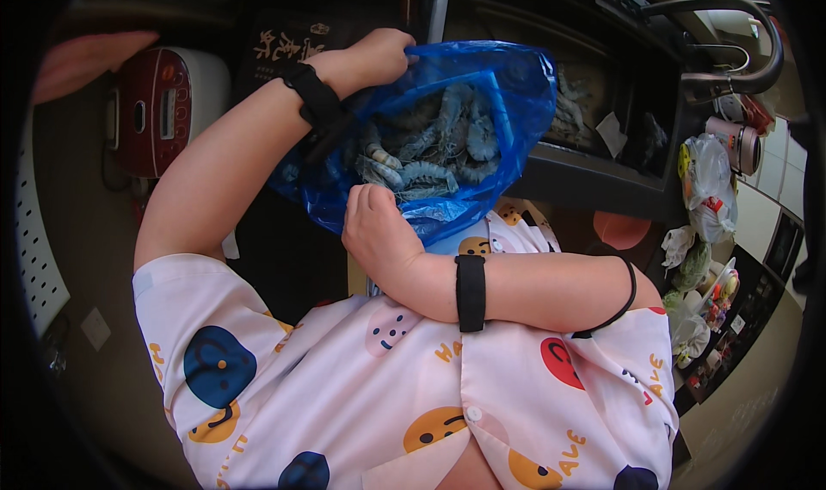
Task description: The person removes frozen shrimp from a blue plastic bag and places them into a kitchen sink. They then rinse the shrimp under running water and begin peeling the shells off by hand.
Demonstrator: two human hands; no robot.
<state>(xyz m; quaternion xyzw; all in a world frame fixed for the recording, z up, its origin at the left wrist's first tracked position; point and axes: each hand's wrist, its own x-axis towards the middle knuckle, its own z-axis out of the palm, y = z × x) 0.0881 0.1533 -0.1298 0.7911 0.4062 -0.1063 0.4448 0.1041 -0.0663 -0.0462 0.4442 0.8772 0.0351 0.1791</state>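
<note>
A blue plastic bag (532, 99) hangs wide-mouthed in front of me, between my body and the sink. Raw grey shrimp (429, 177) lie heaped inside it, several of them visible. With its fingers curled, my left hand (374, 57) grips the far rim of the bag at the upper left. My right hand (381, 222) pinches the near rim, close to the shrimp; its fingertips are partly hidden. Beyond the bag, more shrimp (569, 112) rest in the dark sink (600, 177), partly covered by the bag's edge.
A curved faucet (771, 45) arches over the sink's right end. A white scrap (611, 135) lies in the sink. To the left stands a red and white rice cooker (155, 112). Filled plastic bags (706, 183) and a pinkish metallic container (742, 145) line the right side.
</note>
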